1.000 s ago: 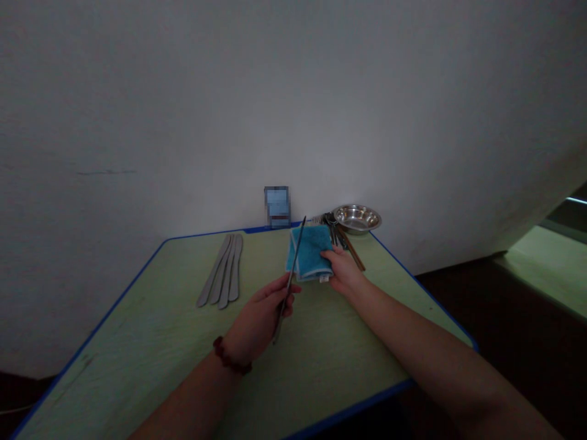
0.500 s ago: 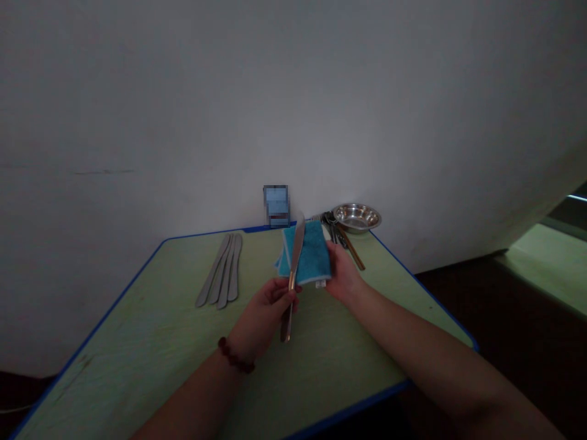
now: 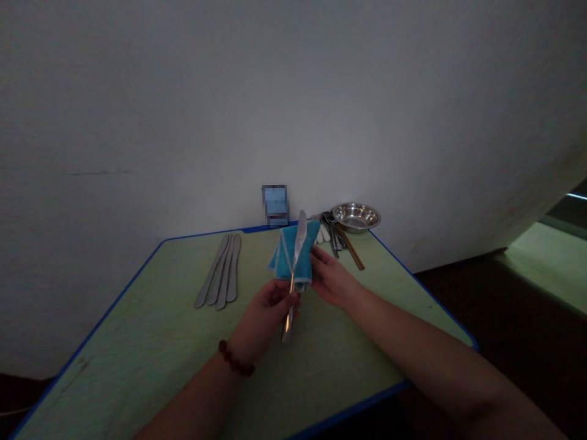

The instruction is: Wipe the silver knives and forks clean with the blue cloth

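My left hand (image 3: pixel 270 308) is closed round the handle of a metal table knife (image 3: pixel 300 237), whose blade points up and away from me. Behind the blade is a folded blue cloth (image 3: pixel 287 253) with a pale edge. My right hand (image 3: pixel 332 278) grips the cloth from its right side and behind, its fingers partly hidden by it. The cloth bends round toward the blade, its right part folded forward. On the table to the left of my hands lie several more table knives (image 3: pixel 222 275), fanned side by side with their narrow ends close together.
A shiny metal bowl (image 3: pixel 356 215) stands at the back right. Beside it lie forks and spoons (image 3: pixel 331 229), some with white handles, and brown chopsticks (image 3: pixel 352 249). A blurred upright screen (image 3: pixel 275 206) leans against the wall. The pale green table (image 3: pixel 151 330) has a blue edge.
My right hand has moved a little left, folding the cloth's right side in toward the knife blade. My left hand keeps its hold on the handle, nearly unmoved.
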The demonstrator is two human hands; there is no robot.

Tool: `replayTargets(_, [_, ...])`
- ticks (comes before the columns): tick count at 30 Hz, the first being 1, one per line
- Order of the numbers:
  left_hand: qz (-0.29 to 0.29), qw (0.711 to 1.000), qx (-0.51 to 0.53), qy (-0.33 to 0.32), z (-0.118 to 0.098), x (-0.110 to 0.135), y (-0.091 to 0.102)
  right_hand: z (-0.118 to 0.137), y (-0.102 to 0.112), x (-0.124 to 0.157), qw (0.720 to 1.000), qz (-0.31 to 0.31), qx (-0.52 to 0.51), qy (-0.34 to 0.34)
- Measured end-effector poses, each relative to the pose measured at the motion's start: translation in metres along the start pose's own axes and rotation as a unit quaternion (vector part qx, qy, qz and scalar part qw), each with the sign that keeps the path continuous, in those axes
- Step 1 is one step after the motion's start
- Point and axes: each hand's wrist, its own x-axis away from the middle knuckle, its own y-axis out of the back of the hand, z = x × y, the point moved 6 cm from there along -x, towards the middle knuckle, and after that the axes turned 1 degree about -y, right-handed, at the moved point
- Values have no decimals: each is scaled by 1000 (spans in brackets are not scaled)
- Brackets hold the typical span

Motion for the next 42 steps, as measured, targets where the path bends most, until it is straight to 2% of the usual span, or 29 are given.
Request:
replayTargets(7, [3, 1000, -17, 1, -1, -1, -1, -2, -3, 2, 999, 10, 30, -26])
replayTargets(11, [7, 1000, -7, 8, 2, -1, -2, -5, 0, 2, 997, -11, 55, -48])
replayTargets(19, [11, 999, -23, 25, 1, 1, -5, -5, 8, 1, 994, -76, 74, -36])
replayTargets(29, [29, 997, -63, 40, 9, 0, -3, 4, 19, -6, 992, -98, 75, -17])
replayTargets(42, [19, 997, -33, 69, 10, 3, -5, 22, 34, -12, 989, -123, 81, -14])
